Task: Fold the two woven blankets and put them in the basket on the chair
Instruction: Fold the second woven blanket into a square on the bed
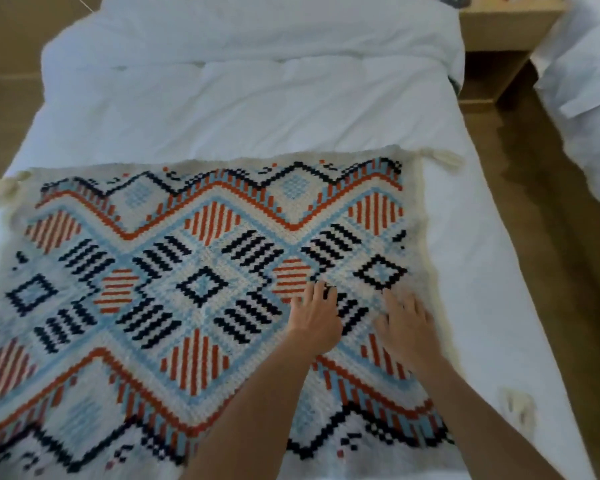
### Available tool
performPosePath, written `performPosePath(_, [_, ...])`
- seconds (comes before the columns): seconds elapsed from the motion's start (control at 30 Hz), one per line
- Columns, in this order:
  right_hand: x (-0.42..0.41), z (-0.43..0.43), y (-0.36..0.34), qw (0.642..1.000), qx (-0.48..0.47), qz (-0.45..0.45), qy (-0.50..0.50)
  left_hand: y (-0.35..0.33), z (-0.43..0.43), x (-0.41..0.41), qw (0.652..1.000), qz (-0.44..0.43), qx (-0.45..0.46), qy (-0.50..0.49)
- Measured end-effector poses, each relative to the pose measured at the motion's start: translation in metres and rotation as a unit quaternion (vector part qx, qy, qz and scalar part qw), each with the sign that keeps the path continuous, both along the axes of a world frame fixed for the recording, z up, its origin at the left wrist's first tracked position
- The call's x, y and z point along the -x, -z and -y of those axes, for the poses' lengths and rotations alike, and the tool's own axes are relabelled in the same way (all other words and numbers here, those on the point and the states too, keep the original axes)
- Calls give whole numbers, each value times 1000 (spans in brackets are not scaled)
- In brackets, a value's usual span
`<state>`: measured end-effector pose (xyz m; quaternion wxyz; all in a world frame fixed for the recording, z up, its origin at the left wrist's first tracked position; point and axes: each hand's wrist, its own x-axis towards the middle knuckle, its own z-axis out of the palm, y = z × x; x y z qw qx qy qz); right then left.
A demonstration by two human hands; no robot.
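Both hands hold nothing: the left hand [317, 318] and the right hand [409, 327] lie palm down on the woven blanket [201, 258]. Their fingers are stretched out and a little spread, so they only press on the cloth and do not take it. The right hand is somewhat blurred, yet its fingers look straight too. The two hands are near each other but apart. The left one is on a dark striped diamond of the pattern, and the right one is close to the blanket's right edge. Both forearms are bare and come in from the lower side of the view.

The blanket lies open and flat across the near part of the bed [465, 237] and covers almost its whole width. Its pattern has diamonds and zigzag lines in orange, dark blue and light blue on a cream ground. One tassel [440, 159] sticks out at the far right corner and another [9, 187] at the far left corner. A third [518, 407], blurred, lies on the sheet near the right side.

Beyond the blanket a white duvet [250, 105] lies rumpled. To the right of the bed I see brown floor [551, 237], a wooden bedside table [499, 32] at the far end, and the edge of a second bed [589, 64] with white bedding.
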<state>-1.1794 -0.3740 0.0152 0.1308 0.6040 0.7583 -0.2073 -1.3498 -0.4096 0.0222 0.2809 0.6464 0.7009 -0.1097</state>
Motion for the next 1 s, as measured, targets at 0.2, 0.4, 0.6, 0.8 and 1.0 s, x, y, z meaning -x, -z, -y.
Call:
performPosePath(0.2, [-68, 76, -10, 996, 48, 2, 73, 1, 65, -57, 998, 38, 40, 28])
performPosePath(0.4, [-143, 129, 12, 991, 61, 32, 114, 23, 104, -108, 997, 38, 47, 42])
performPosePath(0.6, [-182, 168, 25, 984, 44, 58, 161, 28, 129, -137, 996, -2, 71, 62])
performPosePath(0.8, [-191, 163, 31, 989, -40, 69, 126, 28, 124, -162, 997, -18, 49, 63])
performPosePath(1.0, [-171, 138, 41, 983, -22, -4, 183, 30, 116, -188, 998, 13, 34, 55])
